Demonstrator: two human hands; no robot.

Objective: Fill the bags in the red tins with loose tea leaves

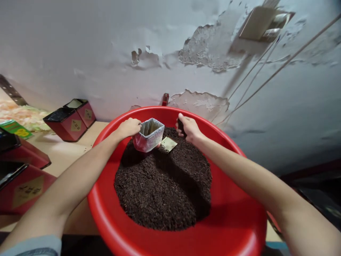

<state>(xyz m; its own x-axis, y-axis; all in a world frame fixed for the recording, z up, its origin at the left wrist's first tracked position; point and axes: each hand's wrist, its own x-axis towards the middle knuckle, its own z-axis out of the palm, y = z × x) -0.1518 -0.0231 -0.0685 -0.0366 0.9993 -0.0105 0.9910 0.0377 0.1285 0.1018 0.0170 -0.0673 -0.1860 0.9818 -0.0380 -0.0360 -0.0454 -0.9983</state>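
A big red plastic tub [234, 224] holds a heap of dark, loose dried leaves [154, 192] that look like tea. At the tub's far left side, my left hand [129, 128] is closed on the edge of an open foil bag [149, 137], boxy in shape, with its mouth facing up. My right hand [188, 128] is closed above the far right part of the heap. Something dark shows in its fingers; I cannot make out what. Between the hands, a flat gold-coloured square piece [169, 144] lies on the leaves.
Several red and black tins with gold labels stand on the table [57, 153] at left, among them a tin [65, 124] near the wall. A green packet [16, 129] lies beyond. Behind the tub is a peeling wall [149, 81] with a socket [257, 23] and hanging cords.
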